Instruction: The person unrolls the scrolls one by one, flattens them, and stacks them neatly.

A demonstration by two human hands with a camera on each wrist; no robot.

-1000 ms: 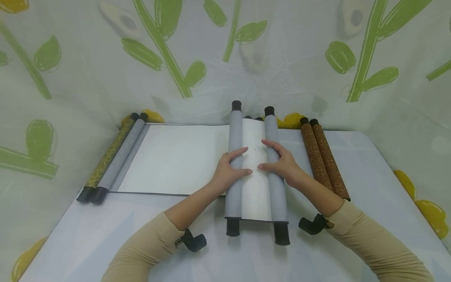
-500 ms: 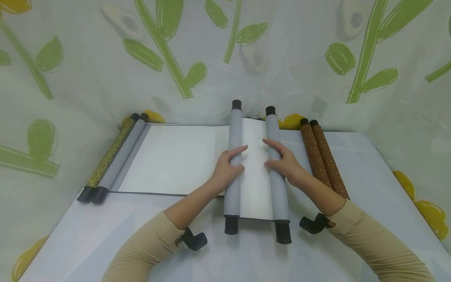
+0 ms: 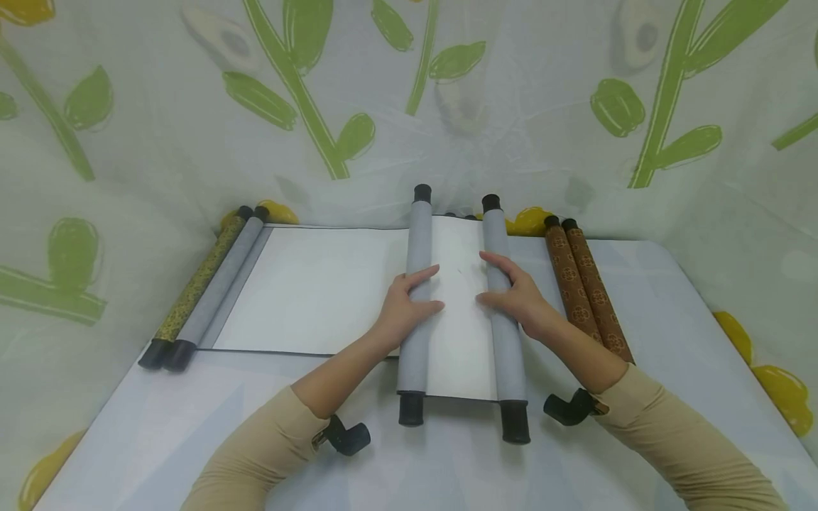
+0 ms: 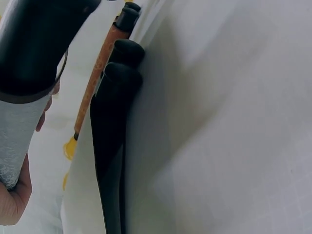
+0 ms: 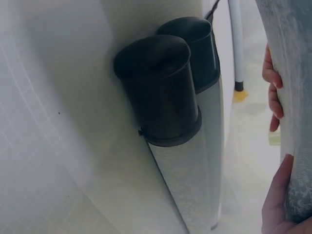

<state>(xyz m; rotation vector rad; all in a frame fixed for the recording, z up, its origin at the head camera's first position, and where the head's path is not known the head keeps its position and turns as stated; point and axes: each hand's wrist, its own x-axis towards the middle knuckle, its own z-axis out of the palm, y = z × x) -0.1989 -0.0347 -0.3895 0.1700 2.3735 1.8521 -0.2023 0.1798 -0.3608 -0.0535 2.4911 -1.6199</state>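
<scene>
A hanging scroll in grey-blue cloth with black end knobs is held partly unrolled, with white paper (image 3: pixel 459 341) showing between its two rolls. My left hand (image 3: pixel 402 305) grips the left roll (image 3: pixel 418 245), thumb and forefinger reaching over it onto the paper. My right hand (image 3: pixel 519 297) holds the right roll (image 3: pixel 508 348) the same way. In the left wrist view a black end knob (image 4: pixel 36 46) of the held scroll looms large. The right wrist view has fingers (image 5: pixel 274 95) wrapped round the grey roll (image 5: pixel 297 92). The held scroll hides part of the scroll lying beneath it.
A second white scroll (image 3: pixel 313 287) lies unrolled at the left, its grey roll (image 3: pixel 220 284) beside a yellow-green patterned roll (image 3: pixel 203 277). Two brown patterned rolls (image 3: pixel 591 284) lie at the right. Black knobs (image 5: pixel 156 87) of a roll on the table show in the right wrist view.
My left hand has shifted slightly left with the left roll, and the right roll has edged right. The strip of white paper between them is wider.
</scene>
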